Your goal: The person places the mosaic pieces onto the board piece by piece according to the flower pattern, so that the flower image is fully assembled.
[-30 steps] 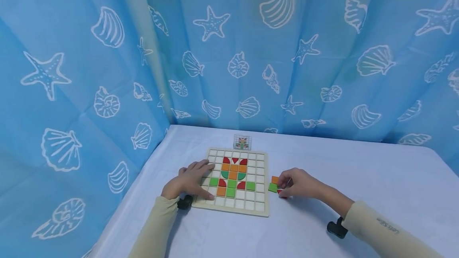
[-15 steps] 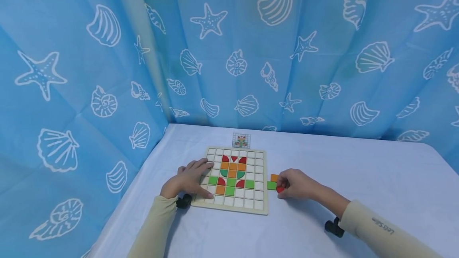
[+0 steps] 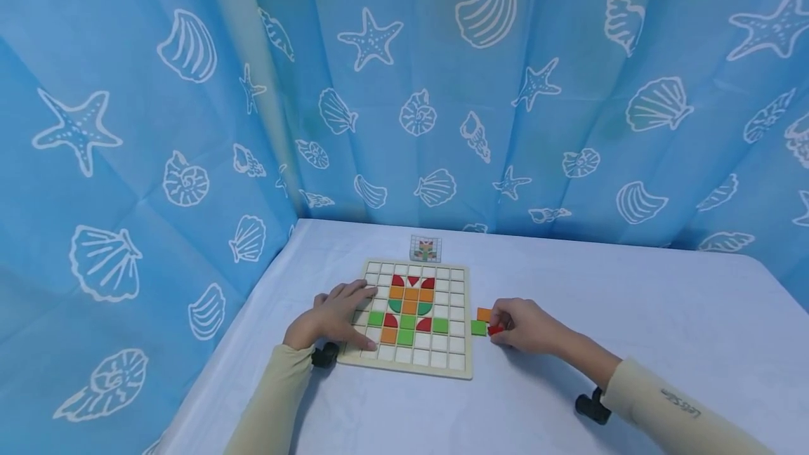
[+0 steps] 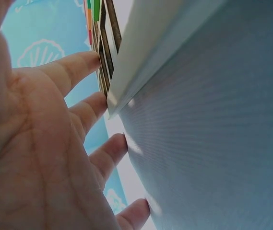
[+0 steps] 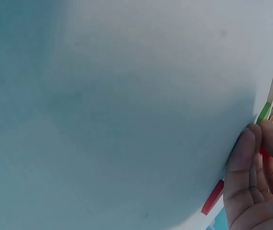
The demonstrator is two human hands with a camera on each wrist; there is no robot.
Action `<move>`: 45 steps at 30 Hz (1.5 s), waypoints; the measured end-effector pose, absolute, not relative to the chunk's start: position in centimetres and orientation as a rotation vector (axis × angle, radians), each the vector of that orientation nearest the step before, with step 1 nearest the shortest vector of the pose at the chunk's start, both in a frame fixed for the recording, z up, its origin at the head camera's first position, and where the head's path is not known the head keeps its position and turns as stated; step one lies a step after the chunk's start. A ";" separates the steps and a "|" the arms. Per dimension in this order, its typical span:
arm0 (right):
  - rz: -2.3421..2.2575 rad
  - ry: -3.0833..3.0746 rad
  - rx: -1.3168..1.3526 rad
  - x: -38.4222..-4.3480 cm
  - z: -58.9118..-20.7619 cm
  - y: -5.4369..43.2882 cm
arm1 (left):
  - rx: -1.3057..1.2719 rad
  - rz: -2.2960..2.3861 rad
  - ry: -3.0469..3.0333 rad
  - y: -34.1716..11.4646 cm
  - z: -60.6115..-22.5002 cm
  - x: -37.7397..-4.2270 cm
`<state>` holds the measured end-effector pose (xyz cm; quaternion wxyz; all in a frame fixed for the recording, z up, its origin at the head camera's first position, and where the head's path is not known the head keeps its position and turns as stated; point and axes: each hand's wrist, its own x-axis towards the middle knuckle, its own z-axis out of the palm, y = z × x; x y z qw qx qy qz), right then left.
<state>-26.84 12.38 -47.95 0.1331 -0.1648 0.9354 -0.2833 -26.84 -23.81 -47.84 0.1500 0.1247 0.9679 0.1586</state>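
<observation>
My left hand point(image 3: 335, 318) lies with spread fingers on the left side of a pale gridded board point(image 3: 436, 373). In the left wrist view, some fingertips point(image 4: 93, 60) rest at the board's edge and others on the cloth. Coloured tiles in the grid form a tulip-like figure in red, orange and green. Just right of the board, my right hand point(image 3: 524, 325) pinches a small red tile point(image 3: 495, 330) between thumb and fingers, partly covering it. Beside those fingertips lie a light green tile point(image 3: 478, 328) and an orange tile point(image 3: 483, 314), partly hidden by the hand.
Behind the board stands a small picture card point(image 3: 425, 249) with a similar figure. Another red piece point(image 5: 213, 197) lies on the cloth beside the right hand in the right wrist view. A blue shell-print curtain point(image 3: 404, 76) hangs behind the white-covered table point(image 3: 632, 300).
The red tile in my right fingers has been turned and now shows a narrower side. The green tile beside the board has straightened slightly. My left hand stays in place.
</observation>
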 end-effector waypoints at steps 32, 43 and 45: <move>-1.017 2.661 -0.611 -28.9 -45.8 11.0 | 0.350 0.467 2.769 -23.8 -47.6 -26.9; -1.199 2.513 -0.563 -30.0 -45.0 6.1 | 0.365 0.466 2.772 -23.9 -47.8 -27.1; -1.222 2.495 -0.584 -30.0 -44.9 5.2 | 0.357 0.462 2.774 -23.9 -47.8 -27.1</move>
